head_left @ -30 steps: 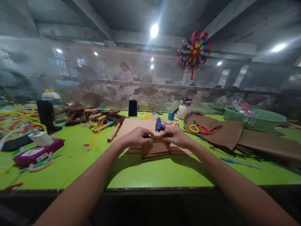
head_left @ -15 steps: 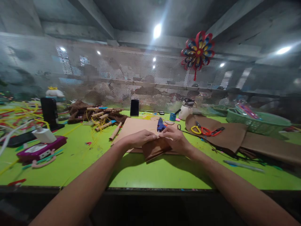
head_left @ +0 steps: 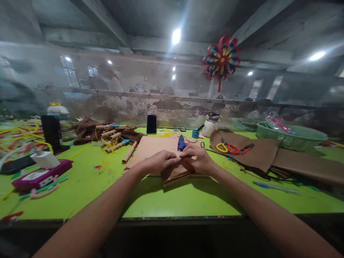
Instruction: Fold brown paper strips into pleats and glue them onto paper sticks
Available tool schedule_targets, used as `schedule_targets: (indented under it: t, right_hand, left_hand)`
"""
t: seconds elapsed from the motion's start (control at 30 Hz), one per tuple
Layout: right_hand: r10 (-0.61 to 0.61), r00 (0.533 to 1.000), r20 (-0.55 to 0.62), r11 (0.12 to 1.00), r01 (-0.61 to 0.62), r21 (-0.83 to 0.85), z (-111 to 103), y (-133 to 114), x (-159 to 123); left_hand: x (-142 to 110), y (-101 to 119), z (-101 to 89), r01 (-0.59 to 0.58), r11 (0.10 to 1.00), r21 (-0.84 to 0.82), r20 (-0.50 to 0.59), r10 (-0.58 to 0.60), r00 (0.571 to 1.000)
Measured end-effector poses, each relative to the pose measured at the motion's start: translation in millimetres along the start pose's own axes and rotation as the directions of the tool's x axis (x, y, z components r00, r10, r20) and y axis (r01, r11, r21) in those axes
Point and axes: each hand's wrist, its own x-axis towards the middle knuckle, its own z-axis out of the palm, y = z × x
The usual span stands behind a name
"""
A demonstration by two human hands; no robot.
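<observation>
My left hand (head_left: 160, 161) and my right hand (head_left: 198, 157) come together at the top edge of a folded piece of brown paper (head_left: 174, 173), fingers pinched closed on it. The paper is tilted, its lower edge sticking out toward me over the green table. Under and behind it lies a flat tan cardboard sheet (head_left: 150, 146). Just beyond my fingertips a blue glue gun (head_left: 182, 143) rests on the cardboard. What lies between my fingertips is partly hidden.
Scissors with yellow and red handles (head_left: 228, 147) lie on brown paper (head_left: 258, 154) at right, before a green basket (head_left: 295, 138). Rolled paper tubes (head_left: 115, 143) are at left, near a purple power strip (head_left: 43, 175). A phone (head_left: 151, 124) stands at the back.
The view has shifted slightly. Both hands stay at the brown paper's top edge, with only a small shift of the fingers; the paper is still held.
</observation>
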Motion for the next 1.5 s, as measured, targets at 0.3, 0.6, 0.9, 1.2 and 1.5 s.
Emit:
schedule_targets:
  t: [0.3, 0.6, 0.9, 1.2, 1.5]
  right_hand:
    - [0.430, 0.835, 0.343, 0.777, -0.536, 0.331, -18, -2, 4]
    - [0.463, 0.865, 0.191, 0.772, -0.500, 0.393, -19, 1, 6]
    - [0.374, 0.912, 0.168, 0.895, -0.402, 0.194, -24, -7, 8]
    - [0.179, 0.948, 0.262, 0.984, -0.170, -0.055, -18, -17, 9]
    - [0.310, 0.937, 0.161, 0.950, -0.310, -0.022, -20, -14, 10]
  left_hand:
    - [-1, 2, 3.5, -0.014, 0.922, 0.387, -0.131, 0.070, 0.989]
    - [1, 5, 4.2, 0.008, 0.801, 0.598, -0.179, 0.124, 0.976]
    - [-1, 7, 4.0, -0.015, 0.831, 0.555, -0.197, 0.149, 0.969]
    - [3, 4, 7.4, -0.086, 0.867, 0.491, -0.145, 0.179, 0.973]
    - [-1, 9, 4.6, -0.042, 0.929, 0.367, -0.088, 0.079, 0.993]
